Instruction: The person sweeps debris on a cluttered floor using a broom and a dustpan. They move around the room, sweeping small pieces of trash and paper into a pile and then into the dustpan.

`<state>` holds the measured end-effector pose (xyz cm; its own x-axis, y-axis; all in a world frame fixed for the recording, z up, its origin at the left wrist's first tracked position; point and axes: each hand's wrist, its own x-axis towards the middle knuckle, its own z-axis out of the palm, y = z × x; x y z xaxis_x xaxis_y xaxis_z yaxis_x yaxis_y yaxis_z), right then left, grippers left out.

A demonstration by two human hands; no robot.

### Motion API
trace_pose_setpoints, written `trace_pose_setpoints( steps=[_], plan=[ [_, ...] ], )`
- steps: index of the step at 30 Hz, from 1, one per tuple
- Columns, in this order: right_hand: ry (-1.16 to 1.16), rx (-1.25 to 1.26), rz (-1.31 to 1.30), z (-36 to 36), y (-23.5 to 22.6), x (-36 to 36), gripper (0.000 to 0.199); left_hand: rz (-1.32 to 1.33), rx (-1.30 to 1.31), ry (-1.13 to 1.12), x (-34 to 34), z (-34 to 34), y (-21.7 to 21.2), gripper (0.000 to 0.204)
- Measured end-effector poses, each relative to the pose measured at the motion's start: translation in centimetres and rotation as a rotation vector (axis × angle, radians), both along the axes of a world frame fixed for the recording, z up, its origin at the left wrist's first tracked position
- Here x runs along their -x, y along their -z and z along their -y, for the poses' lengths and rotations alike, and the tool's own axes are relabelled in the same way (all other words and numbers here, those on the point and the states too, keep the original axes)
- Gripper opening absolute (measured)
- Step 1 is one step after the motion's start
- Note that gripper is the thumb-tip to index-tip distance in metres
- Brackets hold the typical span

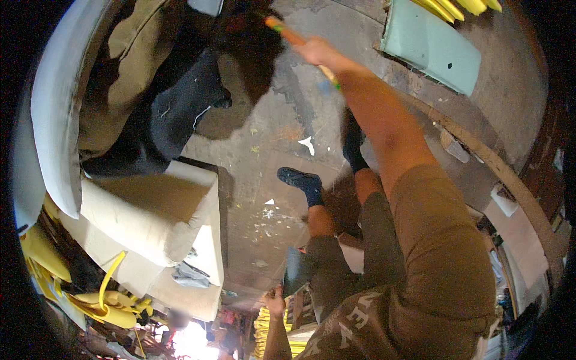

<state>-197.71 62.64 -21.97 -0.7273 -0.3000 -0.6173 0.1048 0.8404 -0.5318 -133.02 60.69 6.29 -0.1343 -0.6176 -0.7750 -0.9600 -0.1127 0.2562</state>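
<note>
From where I stand, the long orange tool (292, 37) is out at the far side, in the person's right hand (318, 53), whose fingers are closed around its middle. Its long axis slants from the far left, where the tip is, back to the near right, where a yellow-green end sticks out behind the fist. The right arm reaches away at nearly full stretch, so that hand has the tool, while the left hand (276, 298) is well apart on the near side. The left fingers look curled at the edge of a blue-grey piece (298, 271) beside the knee; I can't tell how firmly they pinch it.

The tool's tip points toward a dark mass; whether they touch, I can't tell. To the left of it slumps a black padded piece (186, 102), with a cream upholstered block (141, 216) nearer. Beneath everything is a stained floor (264, 144) strewn with pale scraps (307, 144). On the far right lies a pale green cushion (429, 48), with yellow strips (443, 9) beyond it; yellow pieces (111, 300) crowd the near left.
</note>
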Motion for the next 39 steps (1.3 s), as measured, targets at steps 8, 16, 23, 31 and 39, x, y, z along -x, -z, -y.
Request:
trace_pose_setpoints(
  steps=[8,16,23,31,39],
  plan=[
    [0.349,-0.209,0.407,-22.4,-4.1,-14.2,0.055,0.013,-0.145,-0.263,-3.3,-0.2,0.5,0.033],
    [0.837,0.291,0.749,-22.0,-23.5,-29.3,0.032,-0.102,-0.104,-0.249,-3.5,5.3,-1.7,0.029],
    [0.93,0.153,0.506,-19.0,-19.6,-30.0,0.031,-0.016,-0.088,-0.21,-5.7,10.9,-2.7,0.026],
    [0.822,0.314,1.148,-14.7,-18.3,-39.5,0.046,-0.052,-0.004,-0.092,-7.1,10.5,-5.2,0.03],
    [0.785,0.255,0.591,-18.4,-26.1,-31.2,0.039,0.032,-0.071,-0.156,-9.6,6.0,-4.6,0.029]
  ],
)
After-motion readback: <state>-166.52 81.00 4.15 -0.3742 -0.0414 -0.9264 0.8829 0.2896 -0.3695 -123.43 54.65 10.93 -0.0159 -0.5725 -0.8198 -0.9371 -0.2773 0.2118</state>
